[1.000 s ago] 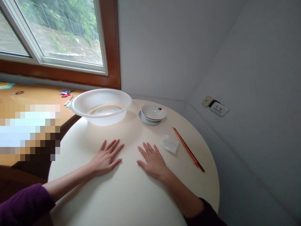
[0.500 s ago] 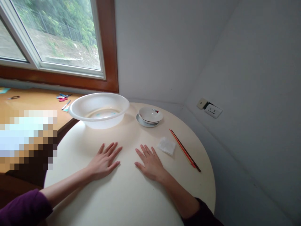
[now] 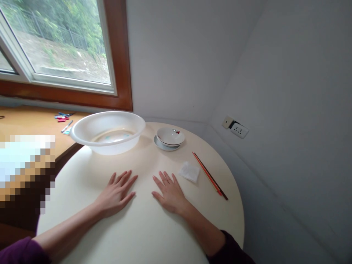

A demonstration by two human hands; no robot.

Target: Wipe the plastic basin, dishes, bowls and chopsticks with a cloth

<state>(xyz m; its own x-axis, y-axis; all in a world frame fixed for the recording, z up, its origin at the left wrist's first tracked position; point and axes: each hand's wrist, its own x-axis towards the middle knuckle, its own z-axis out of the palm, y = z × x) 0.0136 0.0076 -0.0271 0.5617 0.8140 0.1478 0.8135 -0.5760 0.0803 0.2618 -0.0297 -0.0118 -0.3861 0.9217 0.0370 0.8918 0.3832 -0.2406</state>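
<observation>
My left hand (image 3: 114, 194) lies palm down on the round cream table (image 3: 143, 238), fingers spread, holding nothing. Flat on the tabletop too is my right hand (image 3: 169, 193), its fingers apart and nothing in it. Just right of its fingertips is a white, translucent folded packet (image 3: 189, 172). Farther right, thin red, dark brown and pale sticks (image 3: 209, 174) lie side by side at a slant. Beyond my left hand stands a large translucent white basin (image 3: 115, 147). A white bowl with a red mark (image 3: 169, 136) rests on a pale plate (image 3: 165, 147) behind my right hand.
At the left, a wooden desk (image 3: 27, 123) carries red and blue small items (image 3: 63, 117) and a pen (image 3: 67, 126); part of it is pixelated. A window (image 3: 66, 40) is behind. Walls close in at the back and right, with a socket (image 3: 239, 129).
The view has turned slightly right, so most things appear farther left. Both hands remain flat on the table; nothing has been picked up or moved.
</observation>
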